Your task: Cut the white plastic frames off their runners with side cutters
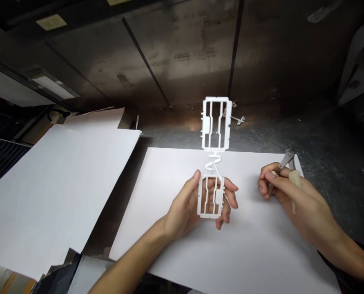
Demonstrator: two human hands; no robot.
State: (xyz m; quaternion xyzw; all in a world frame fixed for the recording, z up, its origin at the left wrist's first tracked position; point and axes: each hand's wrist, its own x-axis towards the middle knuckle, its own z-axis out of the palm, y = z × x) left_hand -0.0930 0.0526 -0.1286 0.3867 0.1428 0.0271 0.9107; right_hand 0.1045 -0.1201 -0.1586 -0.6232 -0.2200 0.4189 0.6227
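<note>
A pair of white moulded plastic frames, joined by a zigzag runner, stands nearly upright in my left hand. The lower frame lies against my palm, my thumb at its left edge and my fingers behind it and past its right edge. The upper frame rises beyond my fingertips. To the right, my right hand is closed around a pair of nippers with pale wrapped handles. Their grey metal head points away from me, apart from the plastic frames.
Under both hands is a large white sheet on a dark metal bench. More white sheets lie at the left on a stack. Small plastic scraps sit near the metal back wall. A yellow label is at the upper left.
</note>
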